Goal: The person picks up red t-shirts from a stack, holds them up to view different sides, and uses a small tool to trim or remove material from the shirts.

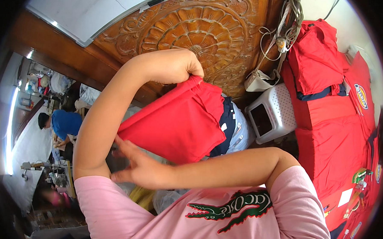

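My left hand (179, 67) is raised at the top of the red cloth (174, 125), its fingers closed on the gathered upper edge. From there the cloth hangs down in folds, and its lower left corner reaches toward my left forearm. Just below that corner is my right hand (140, 166), slightly blurred, with thumb and fingers spread. Its fingertips come close to the cloth's edge; whether they touch it I cannot tell. Behind the red cloth, dark navy cloth (227, 125) and light blue cloth (241, 130) show in a pile.
A carved wooden panel (195, 30) stands ahead, with a whiteboard (85, 12) at upper left. To the right are a white plastic stool (275, 114), hanging cables (285, 29) and stacked red garments (318, 61) on a red-covered surface. A person in blue (65, 122) works at far left.
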Available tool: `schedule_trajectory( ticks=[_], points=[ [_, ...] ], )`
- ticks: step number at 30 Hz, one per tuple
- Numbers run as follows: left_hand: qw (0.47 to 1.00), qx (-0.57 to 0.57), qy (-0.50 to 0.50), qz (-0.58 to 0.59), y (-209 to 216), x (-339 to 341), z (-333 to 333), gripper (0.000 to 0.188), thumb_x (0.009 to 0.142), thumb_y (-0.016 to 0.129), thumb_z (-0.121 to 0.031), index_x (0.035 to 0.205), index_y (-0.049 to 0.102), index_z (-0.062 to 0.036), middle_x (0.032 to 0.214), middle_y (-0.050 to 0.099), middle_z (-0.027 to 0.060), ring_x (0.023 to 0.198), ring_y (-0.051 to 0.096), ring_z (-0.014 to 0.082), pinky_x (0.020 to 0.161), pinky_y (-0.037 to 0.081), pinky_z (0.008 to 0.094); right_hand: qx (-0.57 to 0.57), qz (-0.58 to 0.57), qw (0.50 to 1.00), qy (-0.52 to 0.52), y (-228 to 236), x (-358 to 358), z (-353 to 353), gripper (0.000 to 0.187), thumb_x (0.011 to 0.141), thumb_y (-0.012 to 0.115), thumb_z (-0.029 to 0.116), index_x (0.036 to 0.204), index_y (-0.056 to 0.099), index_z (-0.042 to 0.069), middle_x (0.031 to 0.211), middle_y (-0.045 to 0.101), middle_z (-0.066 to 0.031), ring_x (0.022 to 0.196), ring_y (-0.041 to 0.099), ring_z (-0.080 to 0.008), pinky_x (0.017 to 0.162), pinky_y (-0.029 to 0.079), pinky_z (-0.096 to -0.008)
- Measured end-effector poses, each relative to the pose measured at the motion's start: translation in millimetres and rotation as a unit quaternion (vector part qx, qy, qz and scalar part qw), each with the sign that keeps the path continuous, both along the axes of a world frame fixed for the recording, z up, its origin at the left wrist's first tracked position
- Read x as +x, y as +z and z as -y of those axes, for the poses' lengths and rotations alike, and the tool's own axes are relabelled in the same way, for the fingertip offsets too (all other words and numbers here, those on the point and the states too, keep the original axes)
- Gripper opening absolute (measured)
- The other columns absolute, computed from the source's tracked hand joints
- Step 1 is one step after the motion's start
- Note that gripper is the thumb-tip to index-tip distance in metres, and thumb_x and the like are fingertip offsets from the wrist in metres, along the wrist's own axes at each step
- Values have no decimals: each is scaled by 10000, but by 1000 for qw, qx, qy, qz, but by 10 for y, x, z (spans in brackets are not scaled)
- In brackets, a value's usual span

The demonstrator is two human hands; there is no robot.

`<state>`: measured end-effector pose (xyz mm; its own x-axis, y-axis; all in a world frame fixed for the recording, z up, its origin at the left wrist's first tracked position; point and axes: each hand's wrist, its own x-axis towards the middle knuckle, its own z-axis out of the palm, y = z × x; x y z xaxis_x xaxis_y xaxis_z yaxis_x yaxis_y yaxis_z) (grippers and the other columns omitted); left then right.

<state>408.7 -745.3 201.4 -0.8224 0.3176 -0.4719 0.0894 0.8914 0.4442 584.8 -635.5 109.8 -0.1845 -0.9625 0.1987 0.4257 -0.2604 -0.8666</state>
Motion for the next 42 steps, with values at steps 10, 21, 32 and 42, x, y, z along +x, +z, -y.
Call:
schedule_trajectory(
  ticks=[10, 21, 32, 42],
  points=[
    [953, -93, -166, -234, 219, 60, -186, 74, 683, 595, 52, 726, 645, 19, 786, 638, 197, 875, 647, 382, 827, 541, 433, -124, -12, 988, -88, -105, -441, 735, 1009, 721, 861, 112, 1583, 349, 1, 1552, 444, -252, 1475, 384, -380, 1246, 292, -425],
    [998, -35, -48, -36, -3278, 2040, -306, 231, 818, 706, -134, 1008, 821, -69, 1483, 614, 117, 1462, 480, 321, 1237, 308, 538, 162, -636, 627, 420, -2823, -222, -870, 622, 925, 652, 511, 1316, 674, 28, 1315, 694, -194, 1123, 684, -346, 962, 529, -453],
    [752, 48, 620, -218, -4199, 709, 2, 1206, 739, 794, -728, 1506, 380, 105, 1534, 440, 329, 1464, 379, 470, 1189, 307, 615, 540, -15, 796, -275, -2846, -1640, -3774, 519, 969, 717, 249, 1439, 607, 58, 1267, 724, -99, 1049, 689, -191, 851, 523, -329],
    [732, 82, 520, -432, -4151, 226, -253, 709, 914, 391, 108, 1614, 327, 10, 1630, 360, 296, 1523, 357, 408, 1275, 274, 439, 710, -291, 611, -194, -3067, -469, -4878, 551, 855, 772, 326, 1334, 675, 72, 1333, 669, -200, 1251, 633, -364, 1060, 510, -466]
  ],
)
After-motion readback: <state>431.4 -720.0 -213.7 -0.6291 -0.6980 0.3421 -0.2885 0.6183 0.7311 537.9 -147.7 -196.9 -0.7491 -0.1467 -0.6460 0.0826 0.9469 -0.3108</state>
